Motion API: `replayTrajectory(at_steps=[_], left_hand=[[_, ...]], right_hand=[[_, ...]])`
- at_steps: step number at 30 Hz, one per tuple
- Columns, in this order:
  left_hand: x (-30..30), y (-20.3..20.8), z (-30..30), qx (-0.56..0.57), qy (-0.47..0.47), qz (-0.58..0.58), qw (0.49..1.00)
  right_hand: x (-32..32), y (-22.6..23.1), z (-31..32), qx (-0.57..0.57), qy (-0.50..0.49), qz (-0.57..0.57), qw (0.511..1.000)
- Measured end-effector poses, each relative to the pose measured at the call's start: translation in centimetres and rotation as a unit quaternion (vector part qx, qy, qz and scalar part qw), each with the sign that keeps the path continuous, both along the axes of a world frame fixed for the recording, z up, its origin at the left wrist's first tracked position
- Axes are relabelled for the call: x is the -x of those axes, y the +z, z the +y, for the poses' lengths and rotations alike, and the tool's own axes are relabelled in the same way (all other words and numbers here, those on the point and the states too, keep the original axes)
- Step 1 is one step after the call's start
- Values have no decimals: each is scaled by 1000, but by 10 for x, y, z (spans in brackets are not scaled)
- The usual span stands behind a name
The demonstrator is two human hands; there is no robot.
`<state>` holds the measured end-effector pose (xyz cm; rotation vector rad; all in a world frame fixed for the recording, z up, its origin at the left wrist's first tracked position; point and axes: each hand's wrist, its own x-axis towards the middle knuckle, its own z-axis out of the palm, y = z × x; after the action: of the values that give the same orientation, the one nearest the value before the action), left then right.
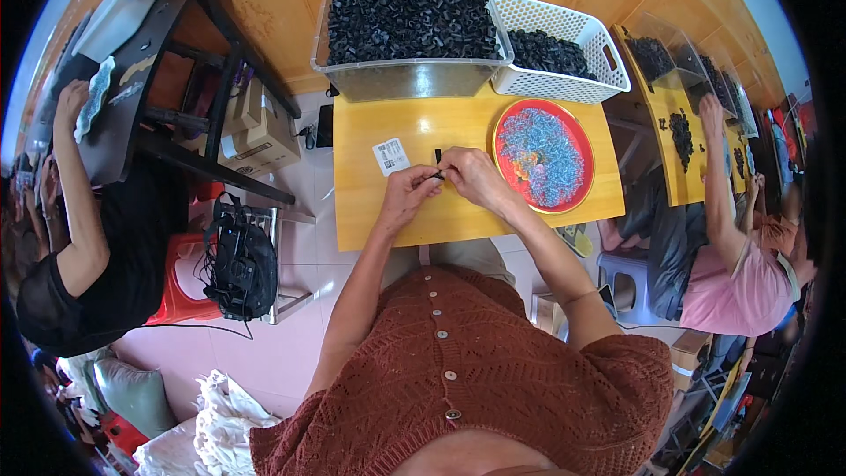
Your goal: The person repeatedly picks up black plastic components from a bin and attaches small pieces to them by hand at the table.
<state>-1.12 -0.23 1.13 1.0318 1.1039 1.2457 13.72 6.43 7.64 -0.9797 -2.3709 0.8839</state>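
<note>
Over the middle of the yellow table (397,220), my left hand (411,194) and my right hand (476,178) meet fingertip to fingertip. Between them they pinch a small black plastic piece (437,175); its exact kind is too small to tell. Just beyond my right fingers lies another narrow black piece (438,156). A white printed card (390,156) rests on the table ahead of my left hand. To the right of my right hand stands a round red tray (589,178) holding many small clear-blue pieces and a few orange ones.
At the table's back are a clear plastic bin (397,79) heaped with black pieces and a white perforated basket (564,88) of similar ones. Co-workers sit at a black table (132,115) on the left and a yellow table (683,185) on the right. A black bag (240,264) sits at lower left.
</note>
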Motion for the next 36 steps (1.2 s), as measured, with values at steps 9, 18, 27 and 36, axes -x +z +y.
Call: replayTrajectory(at_steps=[9,18,27,36], left_hand=[[0,-1,3,32,4,-12,999],[-2,-2,5,42,22,34,998],[6,5,6,70,-29,14,997],[1,1,8,49,33,38,998]], right_hand=[[2,-7,4,7,19,-70,997],[6,-13,8,-24,22,-57,998],[1,-16,24,291,43,-1,956],[12,-15,7,13,7,-46,999]])
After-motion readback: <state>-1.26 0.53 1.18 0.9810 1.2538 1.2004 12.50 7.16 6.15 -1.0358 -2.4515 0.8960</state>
